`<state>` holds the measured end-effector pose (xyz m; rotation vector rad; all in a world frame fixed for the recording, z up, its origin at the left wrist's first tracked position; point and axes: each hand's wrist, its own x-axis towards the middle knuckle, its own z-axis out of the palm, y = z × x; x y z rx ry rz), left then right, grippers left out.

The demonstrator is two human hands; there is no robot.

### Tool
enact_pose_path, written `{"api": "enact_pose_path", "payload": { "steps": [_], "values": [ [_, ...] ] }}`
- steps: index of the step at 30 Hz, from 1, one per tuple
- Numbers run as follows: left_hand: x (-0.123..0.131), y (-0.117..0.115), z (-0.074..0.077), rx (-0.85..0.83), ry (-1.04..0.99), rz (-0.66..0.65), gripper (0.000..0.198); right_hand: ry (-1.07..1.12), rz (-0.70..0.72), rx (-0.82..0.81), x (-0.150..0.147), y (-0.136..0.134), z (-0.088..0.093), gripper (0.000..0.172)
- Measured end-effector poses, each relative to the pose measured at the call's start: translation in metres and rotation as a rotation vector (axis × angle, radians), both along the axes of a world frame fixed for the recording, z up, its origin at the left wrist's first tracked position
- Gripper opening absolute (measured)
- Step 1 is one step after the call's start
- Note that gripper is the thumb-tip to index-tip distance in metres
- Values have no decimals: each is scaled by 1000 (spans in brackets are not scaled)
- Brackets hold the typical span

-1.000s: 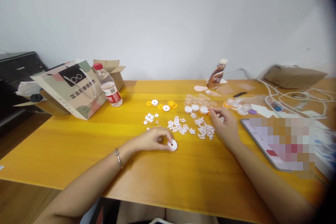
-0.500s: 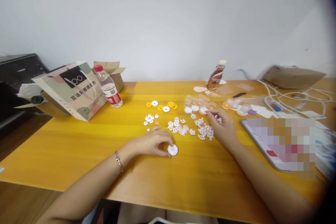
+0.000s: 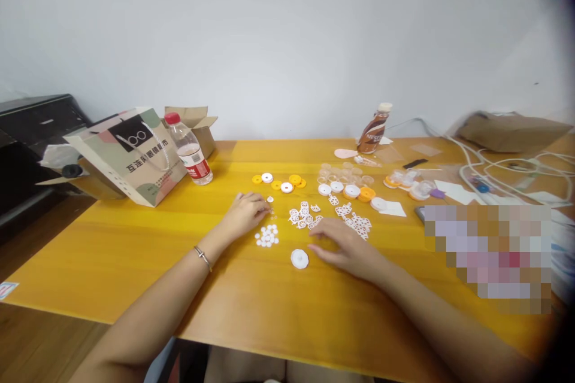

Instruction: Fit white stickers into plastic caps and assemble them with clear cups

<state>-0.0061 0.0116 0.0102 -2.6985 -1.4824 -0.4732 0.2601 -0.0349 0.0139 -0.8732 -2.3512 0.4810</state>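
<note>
My left hand (image 3: 246, 213) rests on the table with its fingertips pinched together beside tiny clear rings (image 3: 272, 216); whatever they pinch is too small to make out. Just beyond those fingers lies a small white cap (image 3: 270, 199), and nearer me is a cluster of small white round pieces (image 3: 267, 236). A white scalloped disc (image 3: 299, 259) lies flat in front of me. To its right is my right hand (image 3: 348, 248), thumb and fingers apart, holding nothing visible. White openwork pieces (image 3: 304, 215) lie beyond that hand, with another group (image 3: 357, 224) partly behind it.
Yellow and white rings (image 3: 286, 187), clear cups (image 3: 345, 172) and white and orange round cases (image 3: 352, 191) sit farther back. A water bottle (image 3: 194, 158) and paper bag (image 3: 135, 158) stand left. A brown drink bottle (image 3: 374, 130), white cables (image 3: 467, 170) and a pixelated tablet (image 3: 489, 251) are right.
My left hand has left the white scalloped disc and moved up and left to the tiny rings. My right hand has come from the round cases at the back toward that disc.
</note>
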Motion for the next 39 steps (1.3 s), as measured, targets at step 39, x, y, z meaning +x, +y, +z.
{"api": "enact_pose_path", "payload": {
  "steps": [39],
  "values": [
    [22, -22, 14, -38, -87, -47, 5, -56, 73, -162, -14, -4, -13, 17]
  ]
}}
